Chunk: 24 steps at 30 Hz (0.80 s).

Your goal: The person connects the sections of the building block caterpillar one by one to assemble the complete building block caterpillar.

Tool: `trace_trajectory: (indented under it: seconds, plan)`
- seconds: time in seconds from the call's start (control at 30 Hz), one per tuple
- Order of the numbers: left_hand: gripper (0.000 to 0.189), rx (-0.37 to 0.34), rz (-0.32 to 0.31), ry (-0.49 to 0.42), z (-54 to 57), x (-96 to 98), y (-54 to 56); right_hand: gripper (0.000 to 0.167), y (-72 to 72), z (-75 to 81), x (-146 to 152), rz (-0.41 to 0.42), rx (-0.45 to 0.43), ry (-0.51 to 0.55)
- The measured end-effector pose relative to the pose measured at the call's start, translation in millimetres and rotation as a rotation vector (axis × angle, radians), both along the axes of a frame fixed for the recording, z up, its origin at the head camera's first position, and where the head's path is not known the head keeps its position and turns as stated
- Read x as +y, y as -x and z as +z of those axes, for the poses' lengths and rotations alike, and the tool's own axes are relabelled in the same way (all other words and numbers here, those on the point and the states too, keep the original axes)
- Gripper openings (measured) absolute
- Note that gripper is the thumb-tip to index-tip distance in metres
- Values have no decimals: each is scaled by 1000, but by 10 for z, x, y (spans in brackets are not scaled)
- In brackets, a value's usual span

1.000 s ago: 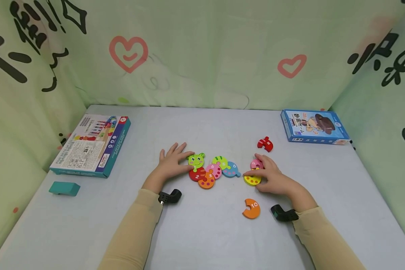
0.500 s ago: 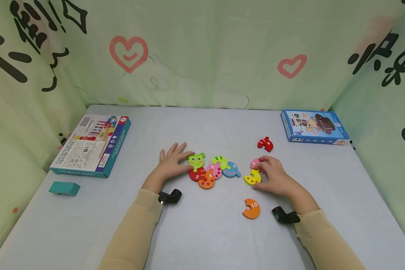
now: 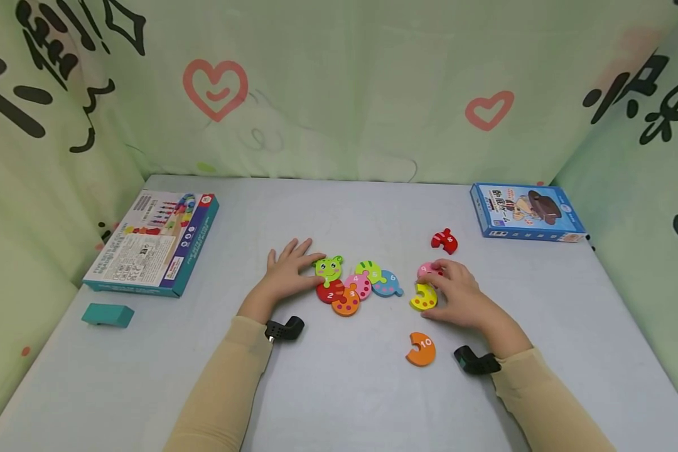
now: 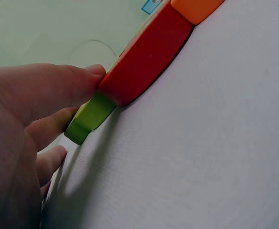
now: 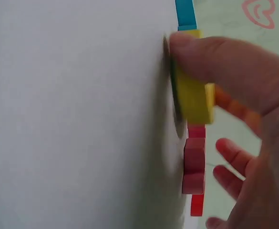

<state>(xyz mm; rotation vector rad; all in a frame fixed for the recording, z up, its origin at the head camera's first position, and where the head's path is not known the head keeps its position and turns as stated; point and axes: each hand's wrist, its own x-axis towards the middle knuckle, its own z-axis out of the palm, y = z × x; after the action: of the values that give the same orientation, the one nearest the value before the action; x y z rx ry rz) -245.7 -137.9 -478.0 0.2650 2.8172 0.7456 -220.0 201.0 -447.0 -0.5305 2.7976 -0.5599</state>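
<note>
Right hand point(image 3: 457, 298) pinches the flat yellow crescent wooden puzzle piece point(image 3: 424, 296) on the grey surface point(image 3: 339, 389), just right of the caterpillar chain point(image 3: 357, 284). Probably light, rigid, smooth; best held by its edges. Left hand point(image 3: 287, 271), fingers straight, steadies the green head piece point(image 3: 328, 269).

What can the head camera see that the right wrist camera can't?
Only the head view shows the whole table, the left hand resting against the green caterpillar head, the orange piece marked 10, and two boxes: a teal box and a blue box.

Only the right wrist view shows the thick side edge of the yellow piece up close, with a finger pressed on it.

Both show the right hand holding the yellow piece, with a pink piece beside it.
</note>
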Motion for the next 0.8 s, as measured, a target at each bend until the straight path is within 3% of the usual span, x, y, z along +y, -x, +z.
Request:
trace_trajectory:
  seconds: [0.27, 0.57, 0.8]
  plan:
    - [57, -7, -8, -4, 24, -7, -1, 59, 20, 112, -172, 63, -66, 142]
    - [57, -9, -14, -15, 62, -6, -5, 59, 47, 37, -273, 91, -120, 144]
    - [57, -17, -14, -8, 47, -14, -12, 61, 46, 11, -283, 81, -103, 145]
